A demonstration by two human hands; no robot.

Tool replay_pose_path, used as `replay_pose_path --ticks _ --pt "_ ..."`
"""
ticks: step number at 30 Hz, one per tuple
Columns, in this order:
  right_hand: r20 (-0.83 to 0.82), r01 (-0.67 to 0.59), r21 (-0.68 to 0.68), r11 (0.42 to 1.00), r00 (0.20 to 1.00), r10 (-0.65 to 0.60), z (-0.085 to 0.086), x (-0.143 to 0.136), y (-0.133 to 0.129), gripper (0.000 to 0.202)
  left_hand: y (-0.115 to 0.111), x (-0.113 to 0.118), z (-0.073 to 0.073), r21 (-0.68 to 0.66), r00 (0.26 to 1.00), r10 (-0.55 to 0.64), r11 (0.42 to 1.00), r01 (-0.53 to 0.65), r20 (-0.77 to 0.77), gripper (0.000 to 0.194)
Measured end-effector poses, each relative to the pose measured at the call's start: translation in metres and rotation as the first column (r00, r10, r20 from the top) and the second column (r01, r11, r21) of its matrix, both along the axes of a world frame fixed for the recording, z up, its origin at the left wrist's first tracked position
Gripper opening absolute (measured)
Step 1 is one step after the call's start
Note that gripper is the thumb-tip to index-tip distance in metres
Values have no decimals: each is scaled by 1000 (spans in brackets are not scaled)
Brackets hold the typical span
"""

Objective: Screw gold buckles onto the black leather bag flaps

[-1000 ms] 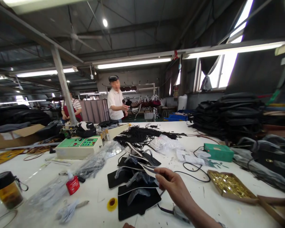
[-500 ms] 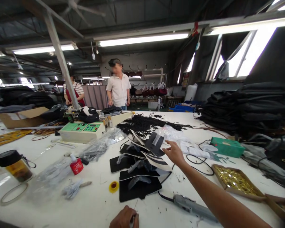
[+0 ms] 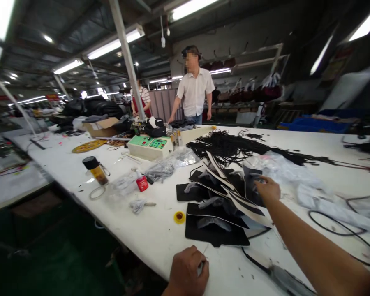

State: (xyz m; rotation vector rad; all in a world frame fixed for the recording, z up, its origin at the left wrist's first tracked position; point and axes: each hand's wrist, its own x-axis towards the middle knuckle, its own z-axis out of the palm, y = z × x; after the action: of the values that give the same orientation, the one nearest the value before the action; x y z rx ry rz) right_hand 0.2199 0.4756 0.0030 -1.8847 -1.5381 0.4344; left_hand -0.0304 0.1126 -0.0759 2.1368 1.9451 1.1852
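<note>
My left hand (image 3: 189,269) rests at the table's near edge, its fingers curled round a small greyish thing that I cannot make out. At the right side of a loose pile of black panels (image 3: 216,224), my right hand (image 3: 267,190) has its fingertips on a dark grey panel (image 3: 251,183), which stands tilted. Pale-edged strips (image 3: 245,205) lie across the pile, and grey wrapped handles sit on several panels. Whether the right fingers pinch the grey panel or only touch it is hard to see.
Left of the pile are yellow tape (image 3: 179,218), a red bottle (image 3: 142,183) and a lidded jar (image 3: 95,169). Behind stand a green-topped machine (image 3: 149,147) and black cords (image 3: 234,144). A grey tool (image 3: 288,279) lies near right. A person (image 3: 195,90) stands beyond the table.
The view has swung left, so things appear further right. My right fingers have reached the grey panel, which is now tilted more upright. The person across the table has stretched an arm toward the machine.
</note>
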Motion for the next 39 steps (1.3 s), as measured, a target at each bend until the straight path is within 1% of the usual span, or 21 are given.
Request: replay_pose_path --ticks 2,4,7,9,11,13,14,17,20,22,25,28,30,32,33,34,35,36,37,38,39 --pt "-42 55 -11 998 998 -55 5 8 2 30 1 1 0 2 1000 11 1000 -11 -14 11" --pt "-73 104 -9 995 992 -105 15 14 -2 23 0 1 0 3 1000 19 1000 -19 -24 10" --pt "-146 118 85 989 984 -105 44 22 -23 26 -2 0 2 -5 999 27 1000 -27 -27 9" --pt "-194 106 162 981 978 -74 68 27 -48 31 -4 0 3 -14 999 26 1000 -26 -22 9" --pt "-243 66 225 972 970 -10 91 32 -83 37 -7 -1 5 -26 1000 21 999 -21 -13 10" --pt "-313 -4 266 964 945 91 108 35 -125 42 -11 0 8 -39 1000 12 999 -13 -5 11" --pt "-363 -48 280 959 919 153 113 36 -147 45 -14 0 9 -45 1000 7 999 -7 -3 13" --pt "-506 -161 265 951 817 279 114 34 -208 51 -19 1 14 -55 1000 -4 998 4 -6 15" --pt "-610 -240 213 947 725 321 105 33 -247 49 -22 4 17 -56 1000 -9 998 7 -27 15" --pt "-656 -262 203 943 679 330 103 33 -254 47 -23 5 19 -54 999 -11 999 8 -46 16" --pt "-654 -242 240 940 676 340 111 30 -239 45 -24 6 19 -53 998 -9 999 5 -69 16" --pt "-468 -281 317 906 785 407 126 17 -202 43 -23 7 19 -56 997 -12 998 7 -76 16" --pt "-327 -314 340 887 844 424 130 1 -180 47 -22 6 19 -58 997 -9 998 5 -74 16" --pt "-209 -332 374 866 879 428 124 -21 -171 54 -21 6 18 -56 998 3 998 -7 -70 16" --pt "-118 -376 394 838 884 452 116 -32 -173 59 -20 5 18 -54 998 9 998 -12 -68 16" --pt "17 -456 404 793 870 492 105 -43 -179 64 -20 5 17 -52 998 13 999 -16 -65 15" --pt "187 -567 389 726 821 540 91 -53 -186 68 -18 5 16 -50 998 14 999 -17 -63 15" --pt "345 -683 335 650 730 590 75 -61 -195 71 -17 4 14 -49 998 12 999 -15 -59 14" --pt "468 -778 254 574 618 631 59 -67 -202 73 -16 4 13 -48 998 10 999 -12 -55 13" --pt "545 -836 177 520 523 655 44 -73 -207 75 -15 4 12 -49 999 8 999 -11 -50 12" --pt "593 -863 109 493 455 664 30 -77 -210 75 -14 3 10 -51 999 9 999 -11 -44 12"
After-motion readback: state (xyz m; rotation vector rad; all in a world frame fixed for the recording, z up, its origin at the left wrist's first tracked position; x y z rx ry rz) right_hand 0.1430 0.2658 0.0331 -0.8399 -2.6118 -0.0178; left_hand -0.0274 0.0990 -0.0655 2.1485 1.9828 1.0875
